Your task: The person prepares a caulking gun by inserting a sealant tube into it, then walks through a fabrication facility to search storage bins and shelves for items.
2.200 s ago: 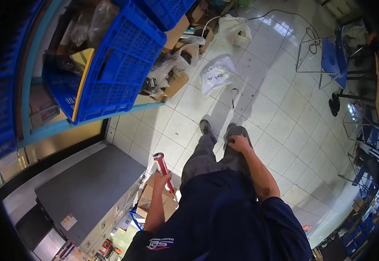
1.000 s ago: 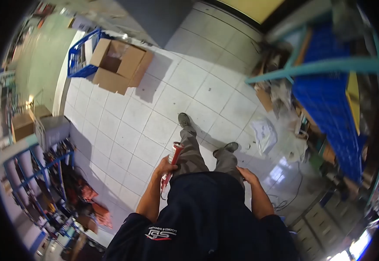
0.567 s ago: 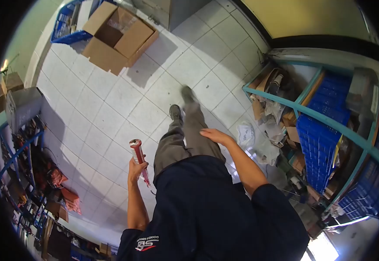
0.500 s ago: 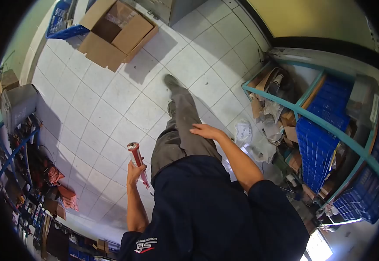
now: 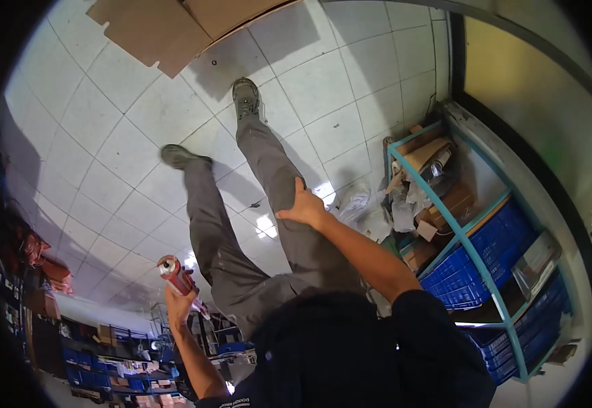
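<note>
A red-and-white sealant cartridge point(image 5: 173, 272) is upright in my left hand point(image 5: 180, 304), its round end on top and its narrow end pointing down. The fingers wrap around its middle, off to the left of my body. My right hand point(image 5: 303, 207) rests on the thigh of my grey trousers point(image 5: 265, 160), near the knee. Its thumb and fingers are spread apart and hold nothing.
A cardboard box point(image 5: 153, 30) lies on the tiled floor ahead. To the right stands a teal-framed rack point(image 5: 449, 217) with blue crates point(image 5: 459, 275) and clutter. A clear plastic bag point(image 5: 356, 200) sits beside it. Loaded shelves point(image 5: 116, 367) line the lower left.
My legs have stepped apart, and the cardboard box has shifted toward the top edge of view. The cartridge now sits lower and further left. My right hand stays on the trouser leg.
</note>
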`<action>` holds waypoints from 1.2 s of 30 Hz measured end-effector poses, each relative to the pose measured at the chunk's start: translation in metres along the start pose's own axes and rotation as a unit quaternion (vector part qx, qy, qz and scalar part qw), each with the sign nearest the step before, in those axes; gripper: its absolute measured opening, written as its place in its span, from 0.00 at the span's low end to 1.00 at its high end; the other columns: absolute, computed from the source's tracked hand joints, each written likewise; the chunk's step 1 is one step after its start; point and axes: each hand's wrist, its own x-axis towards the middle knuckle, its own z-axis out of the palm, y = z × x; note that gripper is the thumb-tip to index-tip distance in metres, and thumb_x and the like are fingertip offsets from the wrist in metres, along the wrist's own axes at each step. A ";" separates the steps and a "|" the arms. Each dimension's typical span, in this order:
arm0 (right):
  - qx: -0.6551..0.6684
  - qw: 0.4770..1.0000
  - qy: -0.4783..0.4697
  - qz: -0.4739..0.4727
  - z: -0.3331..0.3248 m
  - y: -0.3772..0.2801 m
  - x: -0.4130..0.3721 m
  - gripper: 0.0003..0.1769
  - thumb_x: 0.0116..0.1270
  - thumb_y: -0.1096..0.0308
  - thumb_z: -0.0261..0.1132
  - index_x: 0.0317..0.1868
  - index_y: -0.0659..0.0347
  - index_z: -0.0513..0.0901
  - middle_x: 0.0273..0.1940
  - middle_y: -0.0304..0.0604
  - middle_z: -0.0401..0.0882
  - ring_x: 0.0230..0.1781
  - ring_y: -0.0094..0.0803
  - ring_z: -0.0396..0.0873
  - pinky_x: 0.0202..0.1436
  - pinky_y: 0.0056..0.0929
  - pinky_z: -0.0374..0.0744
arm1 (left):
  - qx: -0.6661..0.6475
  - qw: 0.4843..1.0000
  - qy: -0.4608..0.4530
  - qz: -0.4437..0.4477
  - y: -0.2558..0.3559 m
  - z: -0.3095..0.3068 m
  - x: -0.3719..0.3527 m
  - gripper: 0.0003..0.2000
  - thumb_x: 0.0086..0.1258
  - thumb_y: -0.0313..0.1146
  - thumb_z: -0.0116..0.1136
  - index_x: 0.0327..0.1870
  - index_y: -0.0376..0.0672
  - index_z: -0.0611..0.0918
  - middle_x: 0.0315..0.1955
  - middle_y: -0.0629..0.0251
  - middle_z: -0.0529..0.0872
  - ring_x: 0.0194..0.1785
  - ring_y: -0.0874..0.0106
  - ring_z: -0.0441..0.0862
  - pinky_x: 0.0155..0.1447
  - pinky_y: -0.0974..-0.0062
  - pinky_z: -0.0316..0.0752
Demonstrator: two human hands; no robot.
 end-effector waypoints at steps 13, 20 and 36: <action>0.116 0.980 0.157 -0.044 0.040 -0.090 -0.008 0.62 0.39 0.44 0.76 0.69 0.67 0.54 0.63 0.62 0.65 0.63 0.52 0.67 0.64 0.39 0.68 | 0.017 0.996 -0.090 0.002 -0.043 -0.112 0.069 0.26 0.41 0.28 0.66 0.49 0.40 0.77 0.34 0.68 0.79 0.37 0.74 0.76 0.44 0.74 0.73; 0.260 0.962 0.001 -0.082 0.018 -0.201 -0.094 0.49 0.54 0.46 0.70 0.68 0.66 0.59 0.62 0.54 0.69 0.61 0.43 0.69 0.64 0.39 0.68 | -0.022 0.992 0.025 0.124 -0.098 -0.227 0.006 0.28 0.41 0.33 0.68 0.49 0.41 0.77 0.38 0.57 0.81 0.44 0.63 0.79 0.51 0.68 0.73; 0.240 0.962 -0.109 -0.066 -0.043 -0.506 -0.166 0.45 0.62 0.34 0.56 0.62 0.68 0.69 0.59 0.53 0.73 0.61 0.47 0.70 0.63 0.47 0.69 | -0.231 0.967 0.102 0.033 -0.041 -0.465 -0.015 0.16 0.42 0.28 0.66 0.34 0.38 0.78 0.24 0.63 0.81 0.26 0.71 0.80 0.31 0.70 0.76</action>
